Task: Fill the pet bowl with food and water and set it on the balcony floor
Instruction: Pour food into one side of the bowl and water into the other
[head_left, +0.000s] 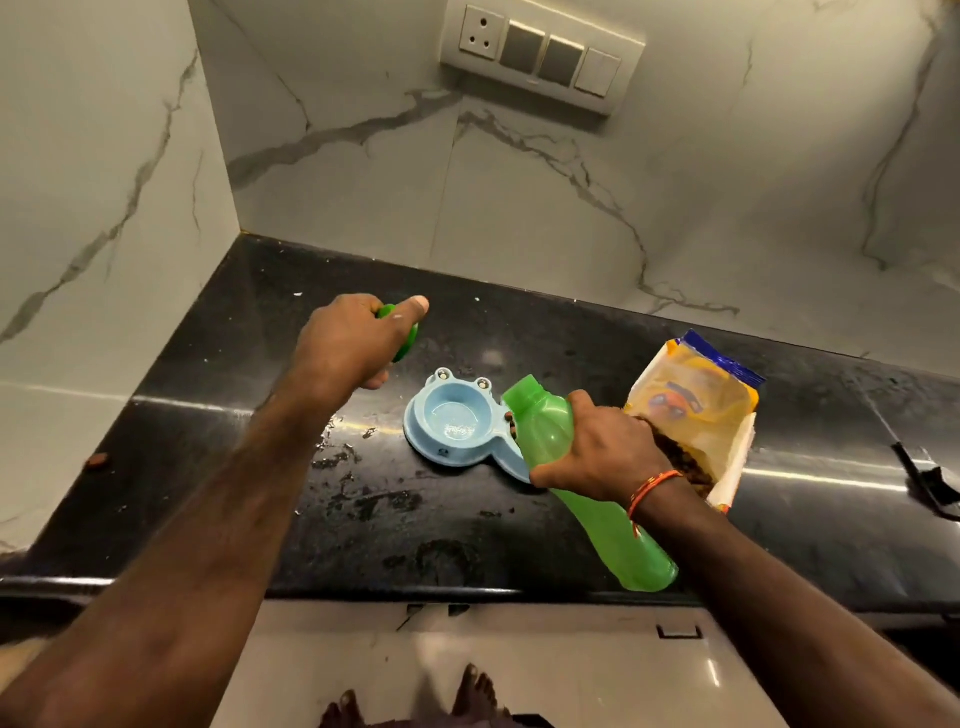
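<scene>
A light blue frog-shaped pet bowl (457, 421) sits on the black counter (291, 395). Its round left compartment holds a little water. The right compartment is mostly hidden behind the bottle, with brown kibble just showing at its edge. My right hand (597, 447) grips a green plastic bottle (550, 436), tilted with its open mouth over the bowl's right side. My left hand (358, 338) is closed around the green bottle cap (408, 338), above the counter behind and left of the bowl. A yellow pet food bag (696, 405) stands open right of the bottle, kibble visible inside.
Marble walls close the counter at the left and back, with a switch panel (540, 57) high on the back wall. Water is spattered on the counter in front of the bowl. A dark object (930, 483) lies at the far right. My bare feet stand on the floor below.
</scene>
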